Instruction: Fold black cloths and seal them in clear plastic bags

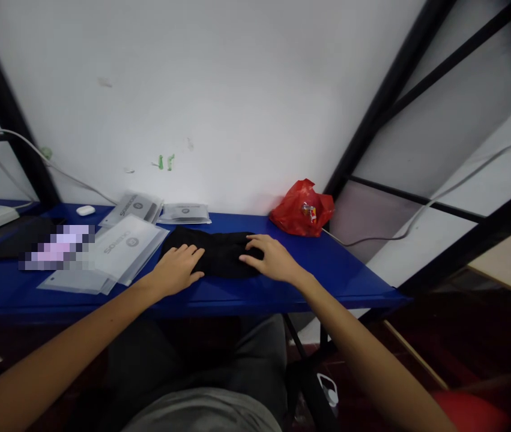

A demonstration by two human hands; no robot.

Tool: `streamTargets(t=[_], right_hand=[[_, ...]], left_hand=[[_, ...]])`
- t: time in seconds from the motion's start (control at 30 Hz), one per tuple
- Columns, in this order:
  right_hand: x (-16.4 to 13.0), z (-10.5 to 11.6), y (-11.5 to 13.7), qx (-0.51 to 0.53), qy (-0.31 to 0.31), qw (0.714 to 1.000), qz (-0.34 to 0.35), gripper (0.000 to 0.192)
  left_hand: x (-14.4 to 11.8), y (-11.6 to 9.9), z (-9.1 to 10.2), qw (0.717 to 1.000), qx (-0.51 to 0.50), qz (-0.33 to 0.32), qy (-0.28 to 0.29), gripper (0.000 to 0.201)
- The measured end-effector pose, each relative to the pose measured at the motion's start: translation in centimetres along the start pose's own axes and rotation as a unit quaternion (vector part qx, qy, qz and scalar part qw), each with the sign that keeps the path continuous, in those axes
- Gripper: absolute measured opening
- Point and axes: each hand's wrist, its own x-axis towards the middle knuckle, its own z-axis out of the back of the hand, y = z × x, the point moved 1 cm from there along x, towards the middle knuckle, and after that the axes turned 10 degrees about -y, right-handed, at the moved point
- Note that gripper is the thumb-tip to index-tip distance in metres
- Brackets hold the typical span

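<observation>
A piece of black cloth [223, 255], laid out flat and longer than it is deep, lies on the blue tabletop in front of me. My left hand [178, 270] rests on its left end, palm down, with the thumb held apart from the fingers. On the right end, my right hand [274, 258] touches the cloth with bent fingers and thumb spread apart. Neither hand visibly grips the fabric. To the left of the cloth are translucent plastic bags [124, 246] with printed lettering, overlapping one another.
A flat packed bag [186, 213] lies by the wall. Behind the cloth's right end sits a red plastic bag [302, 210]. Further left are a white earphone case [85, 210], a dark flat object [16, 240] and a pixelated patch. Black metal posts frame the blue table [340, 276].
</observation>
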Motion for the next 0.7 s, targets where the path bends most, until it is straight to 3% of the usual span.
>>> streamTargets(t=[0.1,0.2,0.27,0.37,0.5,0.57,0.63,0.7], right_hand=[[-0.6,-0.2,1.7,0.028,0.066,0.997,0.020,0.042],[-0.9,-0.6,2.3,0.021,0.114,0.992,0.055,0.024],[-0.8,-0.5,2.4,0.012,0.110,0.992,0.063,0.009],[-0.5,0.7,2.5,0.060,0.077,0.994,0.039,0.007],[0.0,2.8,2.5,0.177,0.080,0.981,0.006,0.030],[0.1,2.7,2.0,0.134,0.035,0.990,-0.025,0.033],[0.1,1.7,1.2,0.023,-0.002,0.998,-0.058,0.029],[0.0,0.0,0.1,-0.082,0.031,0.993,-0.077,0.032]], left_hand=[[-0.2,0.7,-0.1,1.000,-0.012,-0.010,0.022,0.037],[-0.4,1.4,-0.2,0.999,-0.018,-0.011,0.029,0.023],[-0.6,1.8,0.1,0.999,-0.021,0.000,0.025,0.020],[-0.6,2.3,1.3,0.995,-0.091,0.027,-0.008,0.022],[-0.4,3.0,2.8,0.970,-0.230,0.071,-0.027,0.032],[-0.3,3.4,2.5,0.967,-0.229,0.099,-0.040,0.036],[-0.3,3.7,1.4,0.975,-0.183,0.121,-0.036,0.038],[0.0,4.0,-0.4,0.983,-0.124,0.134,0.000,0.044]])
